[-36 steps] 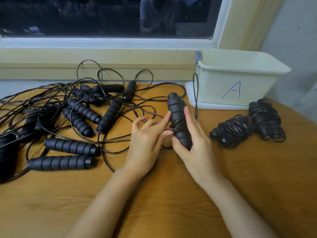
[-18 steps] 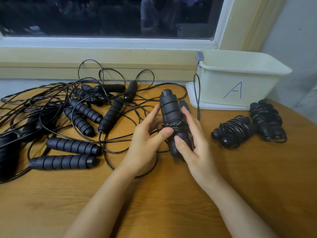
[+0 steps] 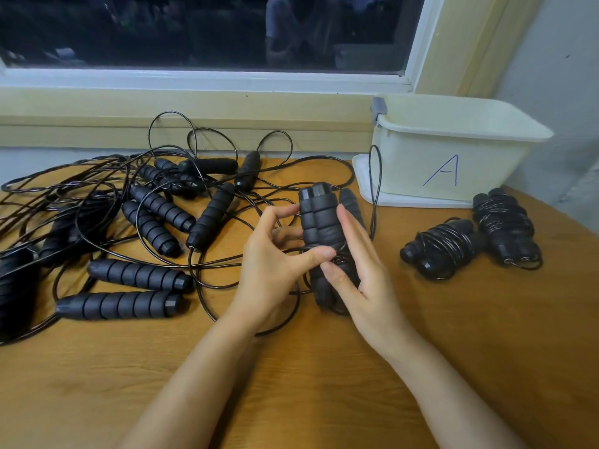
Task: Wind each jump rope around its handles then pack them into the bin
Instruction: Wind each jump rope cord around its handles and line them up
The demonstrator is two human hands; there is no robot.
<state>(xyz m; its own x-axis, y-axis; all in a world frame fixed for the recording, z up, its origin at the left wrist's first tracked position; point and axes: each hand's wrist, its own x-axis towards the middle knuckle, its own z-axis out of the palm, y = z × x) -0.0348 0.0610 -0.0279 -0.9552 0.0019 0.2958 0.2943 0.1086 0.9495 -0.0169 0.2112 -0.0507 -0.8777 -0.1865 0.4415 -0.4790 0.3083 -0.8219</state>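
I am winding one jump rope. Its two handles [image 3: 319, 222] stand side by side between my hands, just above the table [image 3: 324, 400]. My left hand [image 3: 278, 264] curls round them from the left. The thumb presses the cord [image 3: 338, 258] down on their middle, and the fingers reach round the back. My right hand [image 3: 366, 286] pinches them from the right, with long fingers flat along the side and the thumb low on the front.

A few turns of cord sit round the middle, but much more is loose. One tall loop [image 3: 375, 189] stands up just past my right fingertips, and more lies under my left wrist. So I think this rope is only partly wound.

Next I need to hold the handles tight with one hand and bring the loose cord round and round with the other. The cord looks springy, so I should press each turn down or it may pop off. The loose part runs toward the messy pile [image 3: 155, 215] to the left of my left hand. I cannot tell if it is caught there.

A wound rope [image 3: 444, 247] and a second wound rope [image 3: 505, 228] lie to the right of my right hand. The bin [image 3: 453, 150] sits beyond them. I cannot see inside it. Those two are not packed yet.
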